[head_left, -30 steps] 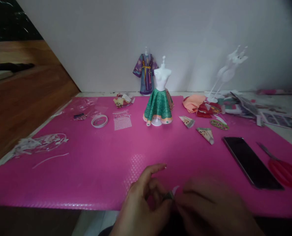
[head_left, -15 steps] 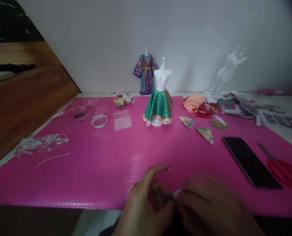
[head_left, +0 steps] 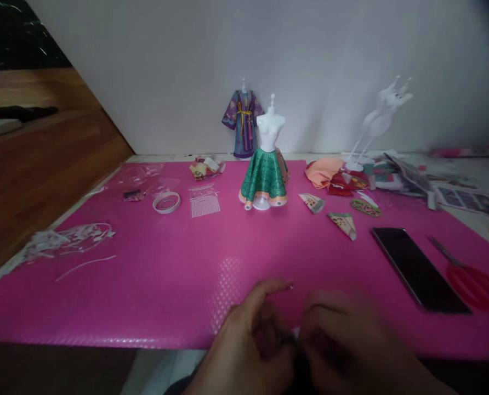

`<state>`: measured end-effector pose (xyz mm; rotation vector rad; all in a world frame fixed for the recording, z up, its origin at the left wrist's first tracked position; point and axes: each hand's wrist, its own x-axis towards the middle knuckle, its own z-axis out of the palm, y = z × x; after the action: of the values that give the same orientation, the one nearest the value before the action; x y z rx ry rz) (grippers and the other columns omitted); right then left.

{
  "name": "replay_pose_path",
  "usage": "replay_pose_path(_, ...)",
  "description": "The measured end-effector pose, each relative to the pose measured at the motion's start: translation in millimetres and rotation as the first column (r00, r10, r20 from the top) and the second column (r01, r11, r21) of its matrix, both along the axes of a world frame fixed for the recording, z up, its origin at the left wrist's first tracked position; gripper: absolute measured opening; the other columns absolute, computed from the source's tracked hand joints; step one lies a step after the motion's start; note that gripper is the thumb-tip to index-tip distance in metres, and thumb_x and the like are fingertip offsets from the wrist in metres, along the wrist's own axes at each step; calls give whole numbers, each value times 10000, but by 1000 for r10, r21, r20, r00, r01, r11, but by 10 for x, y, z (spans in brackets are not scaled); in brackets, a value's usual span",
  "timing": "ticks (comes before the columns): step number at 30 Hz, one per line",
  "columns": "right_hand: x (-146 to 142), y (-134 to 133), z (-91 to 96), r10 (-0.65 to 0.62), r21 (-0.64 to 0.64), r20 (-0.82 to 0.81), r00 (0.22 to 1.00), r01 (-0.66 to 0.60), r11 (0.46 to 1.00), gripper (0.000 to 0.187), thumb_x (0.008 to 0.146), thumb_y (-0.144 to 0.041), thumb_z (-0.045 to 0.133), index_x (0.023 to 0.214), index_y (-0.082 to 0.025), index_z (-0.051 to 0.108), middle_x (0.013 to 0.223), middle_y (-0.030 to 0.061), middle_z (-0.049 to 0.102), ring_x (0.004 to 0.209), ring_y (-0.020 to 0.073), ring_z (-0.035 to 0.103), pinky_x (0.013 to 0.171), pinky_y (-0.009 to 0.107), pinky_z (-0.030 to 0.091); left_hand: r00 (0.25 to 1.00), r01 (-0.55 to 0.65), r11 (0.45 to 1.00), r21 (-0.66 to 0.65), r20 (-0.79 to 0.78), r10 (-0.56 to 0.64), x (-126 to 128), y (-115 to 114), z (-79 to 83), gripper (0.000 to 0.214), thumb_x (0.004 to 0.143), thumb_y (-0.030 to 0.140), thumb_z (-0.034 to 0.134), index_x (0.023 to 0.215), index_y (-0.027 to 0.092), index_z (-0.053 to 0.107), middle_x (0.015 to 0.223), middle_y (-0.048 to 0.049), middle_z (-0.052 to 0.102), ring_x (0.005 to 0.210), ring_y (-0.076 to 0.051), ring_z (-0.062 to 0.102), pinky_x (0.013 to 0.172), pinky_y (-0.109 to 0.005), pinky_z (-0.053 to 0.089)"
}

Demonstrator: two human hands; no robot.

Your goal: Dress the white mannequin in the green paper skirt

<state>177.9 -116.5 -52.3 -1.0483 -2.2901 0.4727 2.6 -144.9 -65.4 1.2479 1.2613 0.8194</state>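
At the front edge of the pink mat (head_left: 154,296), my left hand (head_left: 248,340) pinches a small dark piece, apparently fabric with a pale edge (head_left: 286,338), its index finger stretched out above. My right hand (head_left: 347,340), blurred by motion, has its fingers closed at the other side of the same piece. Most of the piece is hidden by the fingers. Beyond the hands stands a white doll mannequin (head_left: 271,129) in a green skirt (head_left: 264,178) with a peach hem. Two patterned fabric pieces, one nearer (head_left: 343,225) and one farther (head_left: 312,202), lie to its right.
A phone (head_left: 419,269) and red-handled scissors (head_left: 468,280) lie at right. A tape roll (head_left: 166,203), a sheet of small beads (head_left: 205,206) and white scraps (head_left: 59,241) are at left. Behind are a robed mannequin (head_left: 244,123), a tilted bare mannequin (head_left: 378,118) and cloth scraps (head_left: 327,173).
Both hands have shifted slightly, the left index finger reaching a little farther right. Less of the pale edge shows between the fingers. The things on the mat stay put.
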Motion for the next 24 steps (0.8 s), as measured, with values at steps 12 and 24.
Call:
replay_pose_path(12,118,21,102,97,-119,-60,993,-104,988,193,761,-71,585,744,-224,701,696,-17,679,656,121,630,584,208,472,982,-15,992,-122,186,38,-6,69,138,597,610,23,561,1176,199,488,648,86,537,555,-73,467,511,-177,330)
replay_pose_path(24,42,-22,74,107,134,11,994,-107,985,274,786,-56,465,624,-201,633,558,-12,589,512,122,524,499,260,351,999,-2,1000,-31,50,3,0,2,90,630,609,-2,513,1192,239,520,647,85,533,564,-84,474,525,-176,386)
